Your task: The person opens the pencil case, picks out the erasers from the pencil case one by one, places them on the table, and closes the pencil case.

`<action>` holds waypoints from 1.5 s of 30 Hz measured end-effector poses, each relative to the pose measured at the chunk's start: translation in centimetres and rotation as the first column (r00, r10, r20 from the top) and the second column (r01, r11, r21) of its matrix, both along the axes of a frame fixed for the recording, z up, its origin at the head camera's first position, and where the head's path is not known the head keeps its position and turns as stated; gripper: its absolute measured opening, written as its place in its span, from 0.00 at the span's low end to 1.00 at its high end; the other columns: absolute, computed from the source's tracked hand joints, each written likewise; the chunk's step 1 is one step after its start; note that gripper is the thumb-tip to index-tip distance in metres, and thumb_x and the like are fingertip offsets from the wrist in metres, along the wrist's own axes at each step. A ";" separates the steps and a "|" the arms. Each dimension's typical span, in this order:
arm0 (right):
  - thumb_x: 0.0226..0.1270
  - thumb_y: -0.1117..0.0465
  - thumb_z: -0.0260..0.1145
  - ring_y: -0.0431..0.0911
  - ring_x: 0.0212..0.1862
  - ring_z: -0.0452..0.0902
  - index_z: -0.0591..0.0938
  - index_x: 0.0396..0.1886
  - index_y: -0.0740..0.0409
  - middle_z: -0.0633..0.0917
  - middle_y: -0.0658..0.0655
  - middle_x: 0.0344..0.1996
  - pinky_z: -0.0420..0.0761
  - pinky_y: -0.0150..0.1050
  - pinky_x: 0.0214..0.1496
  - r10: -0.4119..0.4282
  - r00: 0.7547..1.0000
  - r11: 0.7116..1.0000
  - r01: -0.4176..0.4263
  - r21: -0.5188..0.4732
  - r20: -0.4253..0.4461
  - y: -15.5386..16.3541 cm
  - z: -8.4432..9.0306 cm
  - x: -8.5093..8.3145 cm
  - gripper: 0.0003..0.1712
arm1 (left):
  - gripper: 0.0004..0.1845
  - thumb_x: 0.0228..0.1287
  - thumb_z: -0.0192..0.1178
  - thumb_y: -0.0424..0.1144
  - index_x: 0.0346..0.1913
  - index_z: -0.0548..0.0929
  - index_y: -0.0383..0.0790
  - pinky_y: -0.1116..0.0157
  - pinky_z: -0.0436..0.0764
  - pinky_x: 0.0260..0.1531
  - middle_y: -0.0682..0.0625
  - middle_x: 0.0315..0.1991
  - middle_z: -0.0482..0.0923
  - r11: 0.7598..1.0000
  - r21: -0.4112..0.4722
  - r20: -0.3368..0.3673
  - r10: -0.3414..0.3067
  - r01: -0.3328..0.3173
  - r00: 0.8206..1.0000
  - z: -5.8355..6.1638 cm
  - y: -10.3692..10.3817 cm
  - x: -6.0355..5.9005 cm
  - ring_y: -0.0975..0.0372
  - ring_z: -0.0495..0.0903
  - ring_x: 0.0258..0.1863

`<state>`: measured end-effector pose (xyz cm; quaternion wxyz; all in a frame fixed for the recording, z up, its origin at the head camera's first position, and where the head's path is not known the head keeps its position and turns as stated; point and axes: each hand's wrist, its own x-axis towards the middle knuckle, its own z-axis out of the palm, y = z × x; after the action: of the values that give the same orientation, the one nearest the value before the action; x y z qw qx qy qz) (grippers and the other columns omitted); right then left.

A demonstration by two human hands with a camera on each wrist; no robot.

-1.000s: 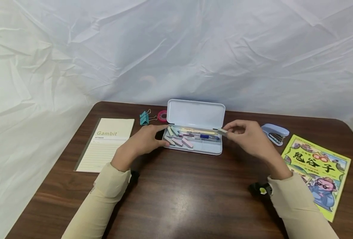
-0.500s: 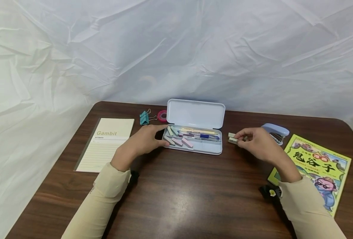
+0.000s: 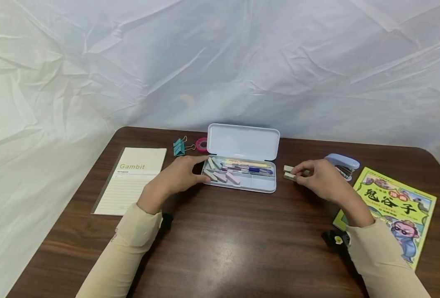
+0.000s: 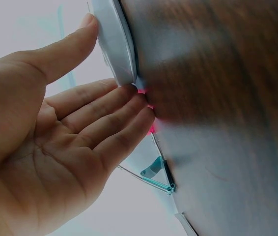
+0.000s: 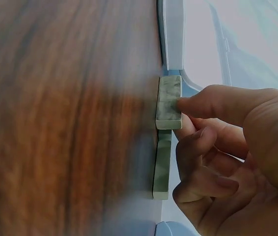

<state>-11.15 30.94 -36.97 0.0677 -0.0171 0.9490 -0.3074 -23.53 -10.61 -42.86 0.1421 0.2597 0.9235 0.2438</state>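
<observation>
A dark wooden table (image 3: pixel 220 248) stands before a crumpled white sheet (image 3: pixel 220 62) that fills the whole backdrop.

left grip (image 3: pixel 184 176) flat, right grip (image 3: pixel 318 178) pinching

A second ago the right hand (image 3: pixel 318 178) held a pale green eraser (image 3: pixel 289 176) in the air at the pencil case's (image 3: pixel 242 165) right end; since then it has lowered it onto the surface beside a second eraser (image 3: pixel 288 168)
</observation>
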 end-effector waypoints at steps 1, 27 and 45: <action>0.81 0.65 0.72 0.48 0.34 0.73 0.94 0.56 0.66 0.92 0.68 0.50 0.71 0.37 0.32 -0.002 1.000 1.000 0.002 0.004 0.000 0.0 0.0 0.0 0.12 | 0.46 0.72 0.79 0.62 0.88 0.74 0.57 0.45 0.76 0.86 0.49 0.81 0.82 1.000 0.004 -0.001 0.000 0.000 1.000 0.2 0.0 0.1 0.51 0.76 0.85; 0.71 0.67 0.81 0.47 0.34 0.73 0.94 0.46 0.58 0.91 0.57 0.40 0.71 0.36 0.31 0.017 0.998 0.999 -0.015 -0.032 0.064 -0.5 0.3 0.0 0.07 | 0.45 0.74 0.79 0.59 0.88 0.74 0.55 0.44 0.76 0.86 0.48 0.81 0.82 1.000 0.015 0.000 -0.004 0.004 1.000 0.8 0.0 0.7 0.50 0.76 0.85; 0.75 0.59 0.80 0.47 0.39 0.78 0.93 0.47 0.56 0.90 0.56 0.40 0.75 0.36 0.38 0.041 0.999 0.998 -0.040 -0.042 0.026 -1.3 0.6 0.0 0.07 | 0.42 0.77 0.77 0.52 0.87 0.75 0.44 0.40 0.77 0.84 0.39 0.80 0.81 1.000 0.011 0.017 -0.016 0.016 1.000 5.4 1.1 3.3 0.42 0.77 0.83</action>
<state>-11.11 29.67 -36.36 0.0862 -0.0337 0.9408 -0.3260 -20.19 -9.49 -37.47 0.1505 0.2656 0.9189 0.2500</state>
